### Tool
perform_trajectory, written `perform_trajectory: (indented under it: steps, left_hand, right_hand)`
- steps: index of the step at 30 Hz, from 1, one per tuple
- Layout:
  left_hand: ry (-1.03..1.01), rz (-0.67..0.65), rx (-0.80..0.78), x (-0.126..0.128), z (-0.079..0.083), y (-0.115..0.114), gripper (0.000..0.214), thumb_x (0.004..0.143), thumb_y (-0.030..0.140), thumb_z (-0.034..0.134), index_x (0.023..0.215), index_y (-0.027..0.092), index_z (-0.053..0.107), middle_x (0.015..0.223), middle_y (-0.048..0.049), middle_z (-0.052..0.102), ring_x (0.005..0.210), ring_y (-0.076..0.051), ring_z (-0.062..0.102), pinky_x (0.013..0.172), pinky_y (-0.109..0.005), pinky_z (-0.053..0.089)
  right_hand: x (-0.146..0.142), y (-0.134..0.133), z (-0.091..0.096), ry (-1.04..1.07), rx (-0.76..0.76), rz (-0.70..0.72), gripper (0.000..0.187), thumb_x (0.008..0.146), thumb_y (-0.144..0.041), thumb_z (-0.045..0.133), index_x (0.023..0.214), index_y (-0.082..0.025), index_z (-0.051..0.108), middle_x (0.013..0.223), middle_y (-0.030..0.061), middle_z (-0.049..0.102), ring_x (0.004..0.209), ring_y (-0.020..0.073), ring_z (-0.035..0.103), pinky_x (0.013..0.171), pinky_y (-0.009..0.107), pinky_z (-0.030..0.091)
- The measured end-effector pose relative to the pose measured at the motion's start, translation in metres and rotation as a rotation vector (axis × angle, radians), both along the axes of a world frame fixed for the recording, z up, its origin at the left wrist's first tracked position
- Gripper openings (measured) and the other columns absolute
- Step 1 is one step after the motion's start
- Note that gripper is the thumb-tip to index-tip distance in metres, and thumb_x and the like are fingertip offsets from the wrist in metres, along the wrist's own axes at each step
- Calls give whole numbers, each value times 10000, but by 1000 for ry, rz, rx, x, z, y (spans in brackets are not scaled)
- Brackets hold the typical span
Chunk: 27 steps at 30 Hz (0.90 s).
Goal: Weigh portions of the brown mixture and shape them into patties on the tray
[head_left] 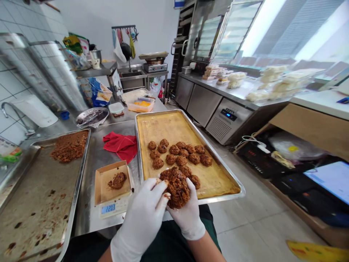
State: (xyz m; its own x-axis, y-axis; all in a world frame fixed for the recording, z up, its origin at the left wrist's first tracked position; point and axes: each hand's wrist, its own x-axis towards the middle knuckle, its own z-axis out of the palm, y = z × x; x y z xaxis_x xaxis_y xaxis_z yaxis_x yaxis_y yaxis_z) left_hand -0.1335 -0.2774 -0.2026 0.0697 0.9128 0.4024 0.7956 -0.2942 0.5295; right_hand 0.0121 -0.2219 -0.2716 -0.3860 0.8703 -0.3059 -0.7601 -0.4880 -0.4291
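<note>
A large lump of sticky dark-brown mixture [176,189] rests in my right hand [188,214], whose gloved fingers curl around its side and underside. My left hand [144,214], also in a white glove, pinches at the lump's left edge, with brown bits on its fingertips. Just beyond is a metal tray [137,134] lined with yellowish sheet, holding several rounded brown balls [181,160]. To the left, a small piece of the mixture [117,181] lies in a square cardboard box [102,185] on a digital scale [117,210] with a lit display.
At far left, a second metal tray [75,196] holds a slab of brown mixture [69,145]. A red cloth [121,145] lies between the trays. Behind are a metal bowl [92,116] and a plastic container [141,104]. Steel counters [200,102] stand to the right.
</note>
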Motion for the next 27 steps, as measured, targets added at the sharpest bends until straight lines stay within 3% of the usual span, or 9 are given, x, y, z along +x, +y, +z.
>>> perform_trajectory:
  steps: [4,11,15,19,24,27]
  left_hand:
    - [73,1,-74,12,2,12,188,950,173,527,1098,223,632,1075,-58,665,1014,-225,654,906,-390,565]
    - [403,-6,-160,14,29,6,113,892,104,576,942,201,606,889,-44,634,793,-233,636,669,-372,555]
    - [468,-19,-113,16,22,12,83,891,107,565,880,188,583,849,-49,622,758,-239,627,623,-372,537]
    - [467,-2,-93,13,10,16,77,898,118,554,899,195,557,857,-47,610,780,-244,619,654,-381,534]
    - [419,-11,-116,10,16,10,114,907,92,531,900,204,553,875,-36,618,783,-226,618,665,-362,528]
    - [430,-9,-127,9,17,11,112,894,99,544,891,208,567,869,-38,629,779,-233,622,657,-363,520]
  right_hand:
    - [-1,1,1,28,-78,40,341,839,-494,655,1111,-296,712,1141,11,780,1257,235,619,1125,459,466]
    - [-6,3,1,39,-223,15,287,842,-471,641,1032,-288,754,1049,-2,804,1266,261,611,1149,473,447]
    - [-6,5,-2,-6,-186,20,209,842,-465,649,944,-316,754,1012,-9,805,1289,243,590,1177,468,416]
    - [-2,7,-9,-24,-120,30,250,834,-440,665,1054,-336,725,1098,-6,786,1312,244,569,1182,492,407]
    - [1,7,-20,-47,-78,-3,280,827,-407,690,1102,-358,707,1116,-23,782,1292,229,587,1180,478,410]
    - [0,5,-15,-28,-127,49,289,827,-440,682,1077,-301,727,1100,-7,792,1277,230,604,1165,443,428]
